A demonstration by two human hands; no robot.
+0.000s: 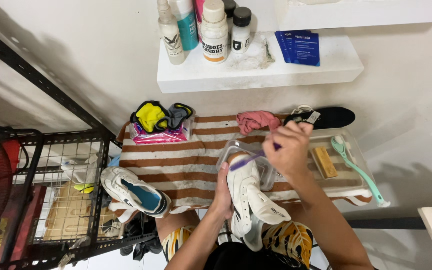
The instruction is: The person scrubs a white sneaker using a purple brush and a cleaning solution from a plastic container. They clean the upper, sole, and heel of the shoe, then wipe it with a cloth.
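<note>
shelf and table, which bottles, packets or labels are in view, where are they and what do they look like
Bottles: shelf's left end; white, teal and dark-capped, with printed labels.
Blue packets: shelf's right part; flat, rectangular, white print.
Pink packet: striped cloth's back left, under yellow and grey cloths.

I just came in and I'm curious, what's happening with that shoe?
A person holds a white sneaker in the left hand and rubs its toe with a purple toothbrush in the right hand, above a clear plastic tub. The other sneaker lies on the striped towel nearby.
</note>
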